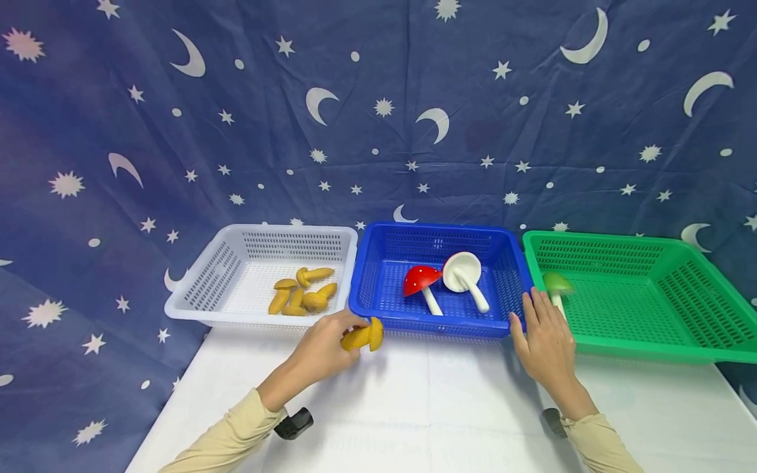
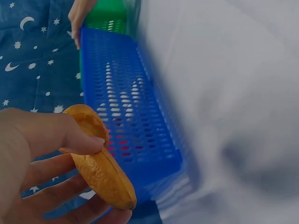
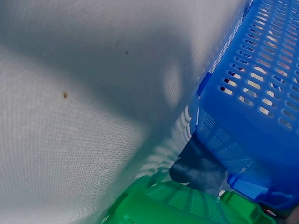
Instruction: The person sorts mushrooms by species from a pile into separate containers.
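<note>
My left hand [image 1: 328, 347] pinches a yellow-brown toy mushroom [image 1: 362, 336] between thumb and fingers, in front of the gap between the white and blue baskets. In the left wrist view the thumb lies across that mushroom [image 2: 103, 172] near its cap. My right hand [image 1: 547, 338] has its fingers extended over the adjoining rims of the blue basket [image 1: 426, 322] and the green basket [image 1: 639, 348]. Two red-capped mushrooms with white stems lie in the blue basket, one red cap [image 1: 421, 280] facing up. A green-capped mushroom [image 1: 557, 284] stands out just beyond the right fingertips, its stem partly hidden.
A white basket [image 1: 204, 279] at the left holds several yellow-brown mushrooms [image 1: 316, 299]. The three baskets form a row along the back of the white-covered table [image 1: 414, 407]. Behind them hangs a dark blue curtain [image 1: 378, 131] with moons and stars.
</note>
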A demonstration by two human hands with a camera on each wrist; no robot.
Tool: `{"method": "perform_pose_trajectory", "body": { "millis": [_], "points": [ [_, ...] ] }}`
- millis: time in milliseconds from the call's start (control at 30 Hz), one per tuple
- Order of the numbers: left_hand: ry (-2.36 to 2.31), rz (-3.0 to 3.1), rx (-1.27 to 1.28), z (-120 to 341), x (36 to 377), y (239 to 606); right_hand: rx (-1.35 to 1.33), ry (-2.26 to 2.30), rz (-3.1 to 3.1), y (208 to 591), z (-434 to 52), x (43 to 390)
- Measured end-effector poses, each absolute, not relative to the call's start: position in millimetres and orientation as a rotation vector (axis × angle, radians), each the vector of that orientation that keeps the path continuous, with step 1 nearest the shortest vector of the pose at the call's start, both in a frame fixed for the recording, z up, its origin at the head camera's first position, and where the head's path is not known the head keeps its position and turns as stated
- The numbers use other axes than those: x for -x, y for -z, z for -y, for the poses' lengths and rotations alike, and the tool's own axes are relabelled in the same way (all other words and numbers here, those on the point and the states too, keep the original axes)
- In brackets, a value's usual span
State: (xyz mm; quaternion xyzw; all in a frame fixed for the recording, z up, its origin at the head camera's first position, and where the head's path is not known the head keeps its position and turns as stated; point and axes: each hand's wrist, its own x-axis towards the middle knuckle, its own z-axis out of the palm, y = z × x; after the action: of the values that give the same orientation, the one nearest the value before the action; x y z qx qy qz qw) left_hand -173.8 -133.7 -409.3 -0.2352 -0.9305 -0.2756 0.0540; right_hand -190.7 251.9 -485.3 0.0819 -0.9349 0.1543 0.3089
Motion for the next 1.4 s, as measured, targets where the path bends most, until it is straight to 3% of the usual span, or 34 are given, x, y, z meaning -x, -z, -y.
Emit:
{"method": "perform_pose_trajectory", "body": {
  "millis": [733,1400],
  "points": [
    [0.917,2.774,0.538,174,192,378,-0.222,-0.416,2.479,486,-251,192],
    [0.995,2.758,0.390,216,216,371,-0.219,-0.413,2.464,487,-252,191]
  ]
}}
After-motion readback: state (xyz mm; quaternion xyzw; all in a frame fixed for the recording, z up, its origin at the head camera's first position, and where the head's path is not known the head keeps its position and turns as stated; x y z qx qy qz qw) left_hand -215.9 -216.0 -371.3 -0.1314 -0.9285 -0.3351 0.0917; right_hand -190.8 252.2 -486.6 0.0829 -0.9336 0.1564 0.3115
